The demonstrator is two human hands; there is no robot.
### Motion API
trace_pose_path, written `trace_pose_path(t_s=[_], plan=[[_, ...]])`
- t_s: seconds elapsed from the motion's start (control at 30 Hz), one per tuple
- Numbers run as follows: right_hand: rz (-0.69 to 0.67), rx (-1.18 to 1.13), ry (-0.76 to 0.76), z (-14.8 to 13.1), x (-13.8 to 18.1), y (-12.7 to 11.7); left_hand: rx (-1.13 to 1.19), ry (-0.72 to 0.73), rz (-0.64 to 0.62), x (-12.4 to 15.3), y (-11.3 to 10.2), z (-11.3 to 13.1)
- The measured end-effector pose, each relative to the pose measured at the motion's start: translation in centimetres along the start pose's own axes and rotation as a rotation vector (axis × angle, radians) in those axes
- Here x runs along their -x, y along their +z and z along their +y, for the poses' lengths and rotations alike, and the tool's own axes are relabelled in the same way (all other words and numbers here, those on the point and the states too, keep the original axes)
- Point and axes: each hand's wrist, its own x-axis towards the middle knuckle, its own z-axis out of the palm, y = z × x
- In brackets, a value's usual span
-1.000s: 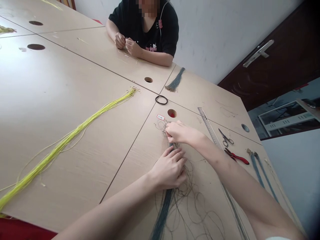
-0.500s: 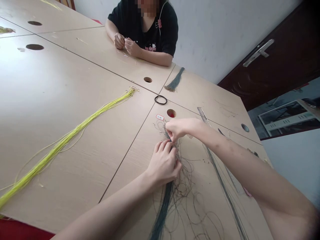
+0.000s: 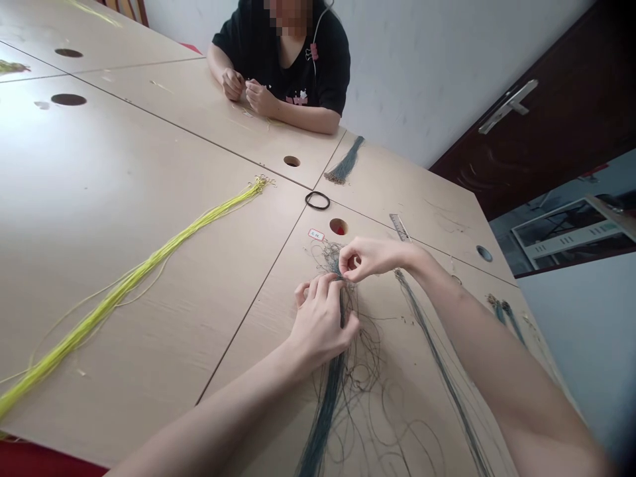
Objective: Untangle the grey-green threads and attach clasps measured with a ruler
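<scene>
Dark cord bundle (image 3: 325, 404): thin blue-green strands, packed straight in a band near the tabletop's edge, running up under the left hand, with loose wiry loops curling off to its right.
Left hand (image 3: 322, 318): fingers curled and closed around the bundle just below its top end, pressing it to the tabletop (image 3: 149, 165).
Right hand (image 3: 370, 257): thumb and forefinger pinched shut on a single strand at the bundle's frayed top, just beyond the left hand.
Risk: the slack loops look springy and crossed over one another; a pull on one strand could likely tighten them into a knot or drag neighbours out of the band.
Yellow cord bundle (image 3: 149, 268): smooth, bright, laid long and diagonal, well apart to the left.
Hair tie (image 3: 317, 200): black ring, matte, beyond the hands.
Co-worker's hands (image 3: 248, 91): at the far edge, closed on something small.
</scene>
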Motion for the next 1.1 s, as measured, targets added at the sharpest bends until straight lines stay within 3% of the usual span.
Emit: trace_pose_path(t_s=[0.17,0.33,0.47,0.6,0.87,1.1], plan=[[0.144,-0.313,-0.114,0.7,1.2,1.1,0.163,0.017,0.026,-0.1,-1.0,-0.2],[0.281,-0.476,-0.188,1.2,1.5,2.6,0.400,0.023,0.153,0.0,-1.1,-0.8],[0.353,-0.555,-0.238,0.6,1.6,3.5,0.487,-0.089,0.231,-0.4,-1.1,-0.6],[0.372,-0.544,-0.235,0.0,1.7,4.3,0.476,-0.223,0.237,-1.2,-1.1,-0.3],[0.421,-0.469,-0.152,-0.1,1.9,5.1,0.464,-0.193,0.312,-1.3,-0.8,-0.5],[0.627,-0.394,-0.198,-0.4,2.2,6.3,0.573,-0.253,0.329,-1.4,-0.8,-0.6]])
